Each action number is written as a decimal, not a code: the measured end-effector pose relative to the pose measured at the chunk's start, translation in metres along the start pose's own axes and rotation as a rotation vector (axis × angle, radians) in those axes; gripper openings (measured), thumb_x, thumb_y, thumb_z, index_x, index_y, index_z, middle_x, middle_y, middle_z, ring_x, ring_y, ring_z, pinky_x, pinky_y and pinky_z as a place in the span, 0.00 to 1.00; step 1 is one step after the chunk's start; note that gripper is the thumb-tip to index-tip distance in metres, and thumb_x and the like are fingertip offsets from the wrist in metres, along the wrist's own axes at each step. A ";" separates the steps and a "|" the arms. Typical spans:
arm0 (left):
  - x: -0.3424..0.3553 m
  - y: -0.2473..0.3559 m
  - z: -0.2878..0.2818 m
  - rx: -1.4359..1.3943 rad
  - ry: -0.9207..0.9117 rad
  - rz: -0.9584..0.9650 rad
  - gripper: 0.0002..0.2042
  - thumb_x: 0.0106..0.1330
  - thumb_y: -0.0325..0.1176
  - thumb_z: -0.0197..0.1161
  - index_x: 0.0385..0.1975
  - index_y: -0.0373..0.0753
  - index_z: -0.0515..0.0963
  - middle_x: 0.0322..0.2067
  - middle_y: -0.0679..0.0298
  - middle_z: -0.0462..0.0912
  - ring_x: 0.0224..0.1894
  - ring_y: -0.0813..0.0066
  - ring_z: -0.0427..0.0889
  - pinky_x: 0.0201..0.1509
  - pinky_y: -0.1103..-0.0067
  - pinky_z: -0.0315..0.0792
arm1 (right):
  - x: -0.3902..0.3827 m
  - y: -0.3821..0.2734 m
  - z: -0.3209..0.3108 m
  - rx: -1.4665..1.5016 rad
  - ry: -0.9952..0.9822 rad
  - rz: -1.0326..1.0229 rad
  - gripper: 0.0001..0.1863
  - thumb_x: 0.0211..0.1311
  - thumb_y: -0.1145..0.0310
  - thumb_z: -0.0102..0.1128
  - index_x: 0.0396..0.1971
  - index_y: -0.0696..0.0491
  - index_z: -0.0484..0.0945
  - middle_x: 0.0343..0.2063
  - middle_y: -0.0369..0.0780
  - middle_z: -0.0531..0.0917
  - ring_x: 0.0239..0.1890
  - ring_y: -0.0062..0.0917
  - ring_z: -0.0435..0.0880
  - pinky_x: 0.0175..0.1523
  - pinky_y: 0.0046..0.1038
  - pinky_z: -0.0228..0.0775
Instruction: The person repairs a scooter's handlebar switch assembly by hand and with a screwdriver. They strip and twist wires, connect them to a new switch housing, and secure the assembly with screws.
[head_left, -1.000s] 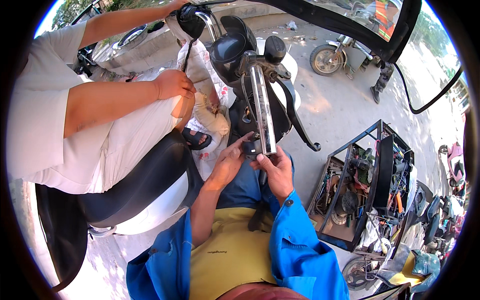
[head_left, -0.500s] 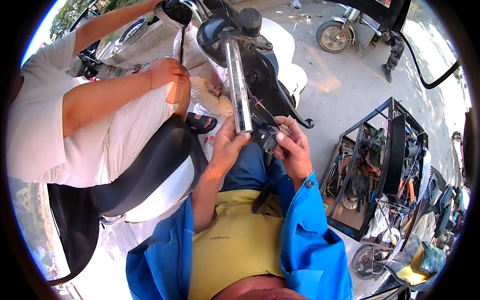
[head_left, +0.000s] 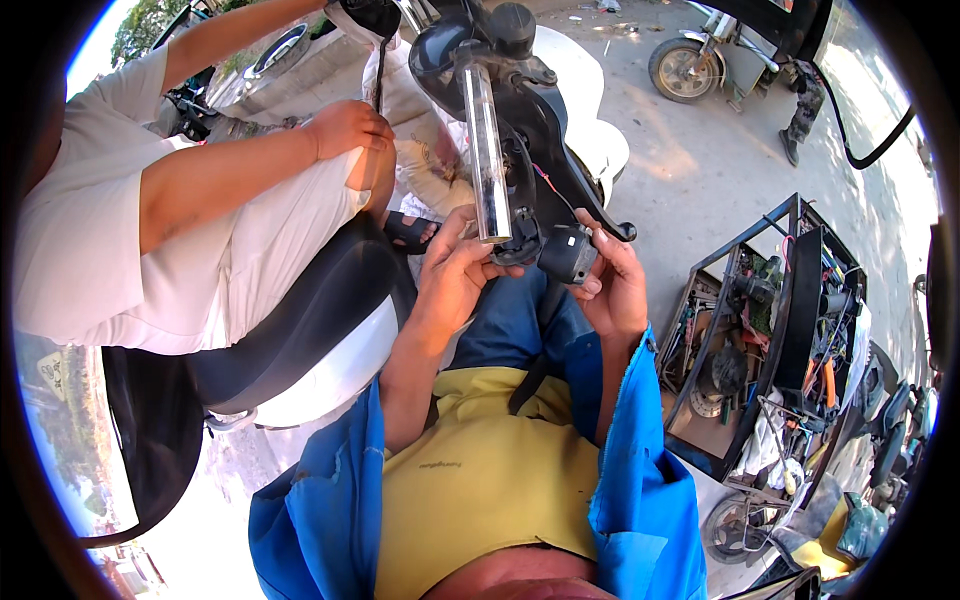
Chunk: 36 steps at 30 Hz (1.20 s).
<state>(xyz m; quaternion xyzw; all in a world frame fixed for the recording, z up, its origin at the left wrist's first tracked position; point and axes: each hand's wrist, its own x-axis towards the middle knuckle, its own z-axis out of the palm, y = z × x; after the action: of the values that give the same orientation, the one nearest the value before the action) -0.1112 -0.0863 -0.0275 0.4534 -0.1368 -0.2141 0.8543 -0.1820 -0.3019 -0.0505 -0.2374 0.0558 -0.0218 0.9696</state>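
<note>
A bare chrome handlebar tube point(head_left: 487, 160) points toward me from a black scooter front. At its near end, my left hand point(head_left: 455, 275) has its fingers closed on a small dark part point(head_left: 516, 242) beside and under the tube. Most of that part is hidden, so its kind is unclear. My right hand point(head_left: 612, 278) pinches a black handlebar switch housing point(head_left: 568, 254), just right of the tube and apart from it. Thin coloured wires point(head_left: 543, 178) run down behind the housing. A black brake lever point(head_left: 610, 222) reaches out just beyond my right fingers.
Close on my left, a person in white point(head_left: 250, 200) sits on a black scooter seat point(head_left: 290, 330), one hand on a knee. To the right stands a metal-framed cart point(head_left: 715, 465) full of tools and parts. Farther off are another motorbike's wheel point(head_left: 687, 70) and a person's leg point(head_left: 803, 105).
My right hand has moved right with the switch housing, away from the tube end. My left hand stays by the tube, now on the dark part there. The whole view has shifted slightly.
</note>
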 end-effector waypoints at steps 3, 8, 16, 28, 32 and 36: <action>0.002 0.004 -0.003 -0.087 -0.022 -0.052 0.21 0.76 0.28 0.54 0.66 0.30 0.68 0.54 0.41 0.84 0.45 0.48 0.91 0.44 0.65 0.90 | -0.001 -0.001 0.004 0.014 0.001 0.002 0.23 0.79 0.67 0.52 0.67 0.62 0.71 0.33 0.41 0.86 0.16 0.13 0.68 0.19 0.18 0.59; 0.003 0.015 0.001 -0.208 -0.007 -0.149 0.22 0.76 0.30 0.54 0.67 0.30 0.69 0.53 0.38 0.84 0.43 0.45 0.91 0.42 0.67 0.90 | 0.002 -0.005 0.009 0.016 -0.023 0.025 0.19 0.78 0.70 0.50 0.63 0.62 0.72 0.34 0.42 0.85 0.16 0.15 0.69 0.20 0.19 0.59; -0.002 0.018 0.019 0.076 0.079 -0.067 0.18 0.77 0.27 0.51 0.64 0.30 0.71 0.51 0.45 0.86 0.44 0.53 0.91 0.45 0.67 0.89 | -0.001 -0.004 0.005 -0.039 -0.073 0.023 0.20 0.79 0.68 0.52 0.62 0.65 0.75 0.34 0.43 0.87 0.17 0.16 0.71 0.21 0.20 0.61; -0.012 0.016 0.030 0.410 -0.076 0.024 0.36 0.59 0.34 0.84 0.62 0.30 0.70 0.54 0.55 0.81 0.57 0.70 0.82 0.64 0.71 0.79 | -0.007 0.013 0.030 -0.481 -0.069 -0.173 0.23 0.78 0.67 0.64 0.63 0.64 0.73 0.36 0.42 0.88 0.30 0.23 0.87 0.33 0.23 0.78; -0.010 0.013 0.022 0.491 0.007 0.026 0.34 0.59 0.32 0.83 0.62 0.31 0.70 0.54 0.55 0.81 0.56 0.72 0.82 0.63 0.70 0.79 | -0.010 0.006 0.034 -0.556 -0.095 -0.191 0.25 0.79 0.64 0.63 0.63 0.67 0.72 0.36 0.42 0.87 0.29 0.23 0.88 0.33 0.23 0.79; -0.009 0.007 0.012 0.412 -0.067 0.022 0.30 0.64 0.34 0.78 0.61 0.31 0.70 0.54 0.54 0.82 0.51 0.70 0.83 0.56 0.71 0.80 | -0.015 0.000 0.041 -0.707 -0.111 -0.200 0.24 0.81 0.63 0.60 0.63 0.67 0.72 0.37 0.42 0.87 0.29 0.23 0.87 0.33 0.23 0.79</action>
<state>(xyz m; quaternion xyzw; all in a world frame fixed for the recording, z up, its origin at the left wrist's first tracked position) -0.1222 -0.0869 -0.0151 0.6098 -0.2109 -0.1872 0.7407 -0.1918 -0.2820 -0.0126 -0.5628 -0.0162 -0.0828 0.8222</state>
